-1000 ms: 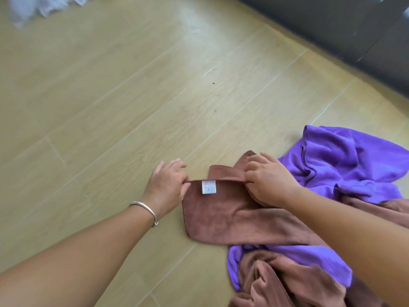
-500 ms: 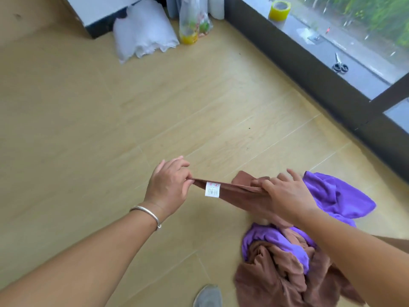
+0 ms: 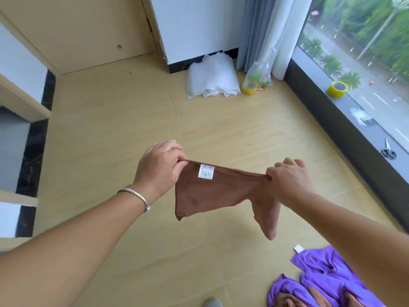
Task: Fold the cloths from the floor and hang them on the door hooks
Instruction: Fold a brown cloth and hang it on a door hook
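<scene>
A brown cloth (image 3: 212, 193) with a white tag hangs in the air above the wooden floor, stretched along its top edge. My left hand (image 3: 160, 167) pinches its left corner and my right hand (image 3: 287, 178) pinches the bunched right end. A long tail of the cloth dangles below my right hand. A heap of purple and brown cloths (image 3: 325, 282) lies on the floor at the lower right. No door hooks are in view.
A white plastic bag (image 3: 212, 79) and a clear bag of items (image 3: 257, 79) sit on the floor by grey curtains (image 3: 263, 29). A dark window sill (image 3: 354, 120) on the right carries yellow tape (image 3: 337, 89) and scissors (image 3: 388, 150). Shelving stands at the left.
Both hands have lifted the brown cloth off the heap and high above the floor. The view has tilted up, so the wall, curtains and window now show.
</scene>
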`<state>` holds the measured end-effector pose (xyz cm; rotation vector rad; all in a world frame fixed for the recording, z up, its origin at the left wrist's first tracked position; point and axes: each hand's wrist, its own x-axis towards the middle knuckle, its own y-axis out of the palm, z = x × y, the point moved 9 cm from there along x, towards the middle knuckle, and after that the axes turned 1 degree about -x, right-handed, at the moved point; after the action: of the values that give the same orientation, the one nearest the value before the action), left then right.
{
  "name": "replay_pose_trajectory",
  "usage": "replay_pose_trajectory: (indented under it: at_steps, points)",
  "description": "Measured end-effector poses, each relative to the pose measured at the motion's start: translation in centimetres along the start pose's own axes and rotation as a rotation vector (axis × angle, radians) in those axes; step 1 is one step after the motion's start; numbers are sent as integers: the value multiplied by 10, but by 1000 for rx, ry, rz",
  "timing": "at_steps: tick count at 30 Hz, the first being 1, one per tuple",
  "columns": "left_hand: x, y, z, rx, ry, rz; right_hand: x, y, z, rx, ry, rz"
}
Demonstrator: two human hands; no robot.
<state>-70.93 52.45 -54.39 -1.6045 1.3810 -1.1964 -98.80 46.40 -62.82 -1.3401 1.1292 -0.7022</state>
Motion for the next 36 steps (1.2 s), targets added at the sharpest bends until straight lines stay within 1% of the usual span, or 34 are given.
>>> replay_pose_trajectory:
  at_steps: [2,3,6,7,9,11,12,14,17,19,23,26,27,30,33,36]
  points:
    - [2,-13,10,-44,-5,-9,12,-15,23,56,8,39]
    - [2,-17,13,-62,-5,-7,17,-23,39,139,-8,33]
    - [-2,-19,11,-74,59,34,26,-61,111,415,-182,-74]
    - [-4,-17,10,-61,83,62,27,-71,138,457,-252,-91]
    - [-10,-13,11,-42,100,108,27,-79,185,494,-365,-62]
    - [-17,-13,20,-49,79,123,25,-77,219,525,-411,-22]
    - [-20,-15,25,-48,71,122,25,-75,230,551,-401,-7]
    - [-27,-21,39,-34,51,134,23,-70,243,612,-342,3]
    - [-42,-31,66,-38,0,98,16,-73,254,648,-282,-56]
    - [-57,-32,90,-79,-113,76,12,-82,259,704,-268,-73]
    - [-97,-9,117,-187,-361,143,4,-105,270,804,-297,-38]
    - [-118,4,120,-299,-567,98,-4,-124,275,781,-331,-88]
    - [-122,7,116,-331,-606,89,-6,-129,275,755,-332,-119]
    - [-125,13,96,-369,-635,62,-10,-141,278,664,-342,-194]
    - [-131,16,96,-446,-716,-21,-12,-148,283,609,-396,-247]
    - [-137,18,109,-420,-679,-38,-12,-151,282,576,-446,-292]
